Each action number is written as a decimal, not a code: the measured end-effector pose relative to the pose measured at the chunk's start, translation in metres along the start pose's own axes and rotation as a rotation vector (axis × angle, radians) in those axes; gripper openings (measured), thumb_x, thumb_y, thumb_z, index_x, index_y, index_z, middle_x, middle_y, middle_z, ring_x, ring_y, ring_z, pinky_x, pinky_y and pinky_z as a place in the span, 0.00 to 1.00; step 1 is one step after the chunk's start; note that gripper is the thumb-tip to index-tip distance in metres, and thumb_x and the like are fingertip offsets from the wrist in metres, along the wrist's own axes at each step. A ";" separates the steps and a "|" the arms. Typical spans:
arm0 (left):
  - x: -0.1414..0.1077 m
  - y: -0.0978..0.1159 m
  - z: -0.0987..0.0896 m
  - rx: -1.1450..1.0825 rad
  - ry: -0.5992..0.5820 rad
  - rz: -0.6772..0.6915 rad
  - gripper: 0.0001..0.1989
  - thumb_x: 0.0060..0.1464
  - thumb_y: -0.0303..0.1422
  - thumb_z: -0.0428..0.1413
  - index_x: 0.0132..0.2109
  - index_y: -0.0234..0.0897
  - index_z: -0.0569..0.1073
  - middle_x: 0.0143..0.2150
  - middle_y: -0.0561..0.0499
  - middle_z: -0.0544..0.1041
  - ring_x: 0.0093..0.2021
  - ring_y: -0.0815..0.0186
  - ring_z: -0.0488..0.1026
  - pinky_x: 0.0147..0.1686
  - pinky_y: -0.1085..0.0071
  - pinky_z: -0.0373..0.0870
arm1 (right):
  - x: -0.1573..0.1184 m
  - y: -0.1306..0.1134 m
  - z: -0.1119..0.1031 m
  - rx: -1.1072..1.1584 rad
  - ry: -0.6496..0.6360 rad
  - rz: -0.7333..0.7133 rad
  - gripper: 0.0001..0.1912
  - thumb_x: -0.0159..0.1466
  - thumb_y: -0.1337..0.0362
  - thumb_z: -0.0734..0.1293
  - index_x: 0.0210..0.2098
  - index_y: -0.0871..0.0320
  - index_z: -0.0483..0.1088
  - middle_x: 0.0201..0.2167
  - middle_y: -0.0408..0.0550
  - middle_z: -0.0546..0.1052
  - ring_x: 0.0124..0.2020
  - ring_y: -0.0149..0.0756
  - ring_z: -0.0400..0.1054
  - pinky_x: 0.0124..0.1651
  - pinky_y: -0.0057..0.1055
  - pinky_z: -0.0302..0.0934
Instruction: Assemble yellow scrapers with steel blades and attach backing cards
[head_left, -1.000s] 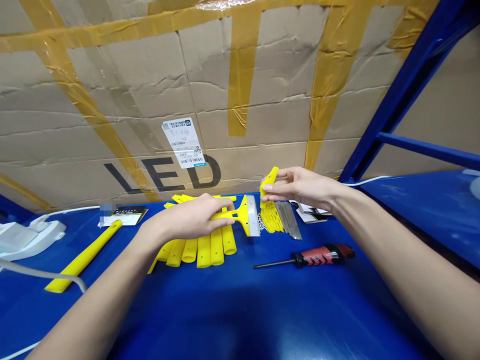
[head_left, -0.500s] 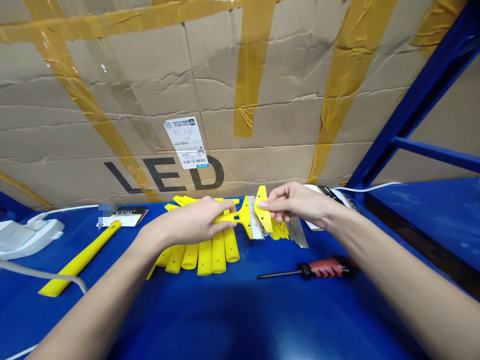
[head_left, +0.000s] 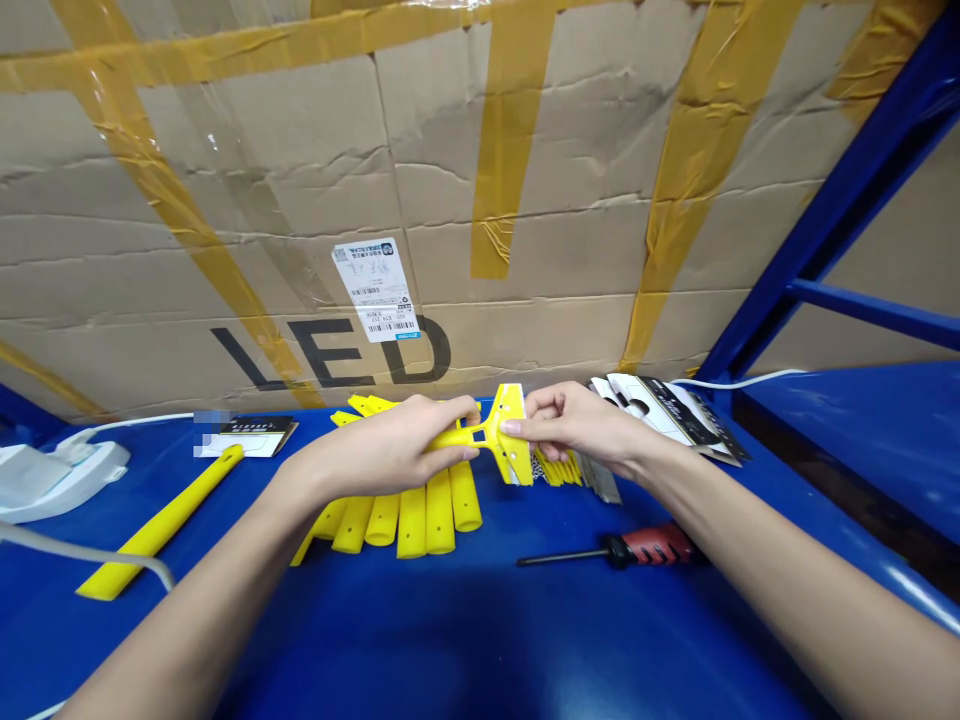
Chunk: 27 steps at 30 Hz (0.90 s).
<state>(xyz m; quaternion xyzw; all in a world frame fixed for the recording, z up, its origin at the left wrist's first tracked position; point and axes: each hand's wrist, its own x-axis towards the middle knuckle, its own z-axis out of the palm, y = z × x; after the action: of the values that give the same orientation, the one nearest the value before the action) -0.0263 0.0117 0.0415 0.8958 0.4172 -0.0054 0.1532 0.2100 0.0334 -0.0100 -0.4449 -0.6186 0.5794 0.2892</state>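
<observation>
My left hand (head_left: 409, 445) grips the neck of a yellow scraper (head_left: 480, 436), whose wide head points right. My right hand (head_left: 574, 425) pinches a yellow plate (head_left: 514, 445) against that head, thumb on top; a pale blade edge shows at its right side. Below and behind my left hand lie several yellow handles (head_left: 412, 520) in a fan. Under my right hand are small yellow pieces (head_left: 561, 468) and a stack of metal blades (head_left: 600, 482). A red and black screwdriver (head_left: 652, 546) lies nearer, its tip to the left.
A single yellow handle (head_left: 161, 520) lies at the left beside a printed card (head_left: 251, 437) and a white power strip (head_left: 64, 480). More cards (head_left: 679, 415) are at the right. A large cardboard box (head_left: 570, 220) stands behind the blue surface (head_left: 450, 640), with a blue frame (head_left: 832, 200) at the right.
My right hand has moved slightly left, bringing the yellow plate from above the blade's right part onto the scraper head. My left hand has kept its grip. The view has shifted slightly.
</observation>
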 end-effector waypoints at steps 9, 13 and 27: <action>0.001 0.004 -0.002 -0.074 0.031 0.020 0.10 0.65 0.41 0.50 0.44 0.40 0.66 0.32 0.53 0.72 0.31 0.65 0.67 0.31 0.68 0.60 | 0.002 0.005 0.002 0.048 0.010 -0.073 0.24 0.51 0.51 0.79 0.23 0.57 0.64 0.13 0.36 0.69 0.15 0.23 0.57 0.22 0.23 0.49; 0.000 0.005 -0.001 -0.082 0.049 0.019 0.10 0.65 0.42 0.51 0.42 0.40 0.65 0.30 0.55 0.70 0.29 0.66 0.65 0.29 0.69 0.57 | 0.001 0.003 0.005 -0.008 0.024 -0.093 0.22 0.51 0.51 0.79 0.24 0.58 0.67 0.14 0.36 0.68 0.16 0.23 0.57 0.22 0.24 0.49; 0.007 0.001 0.007 -0.014 0.170 0.076 0.18 0.66 0.48 0.49 0.35 0.40 0.64 0.26 0.58 0.65 0.26 0.69 0.60 0.29 0.68 0.51 | -0.003 -0.001 0.006 0.008 -0.111 -0.127 0.20 0.53 0.51 0.78 0.33 0.61 0.75 0.20 0.43 0.77 0.22 0.29 0.70 0.28 0.27 0.64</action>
<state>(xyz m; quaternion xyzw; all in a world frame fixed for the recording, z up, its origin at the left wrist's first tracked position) -0.0203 0.0144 0.0337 0.9071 0.3945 0.0792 0.1237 0.2057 0.0282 -0.0100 -0.3707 -0.6585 0.5861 0.2923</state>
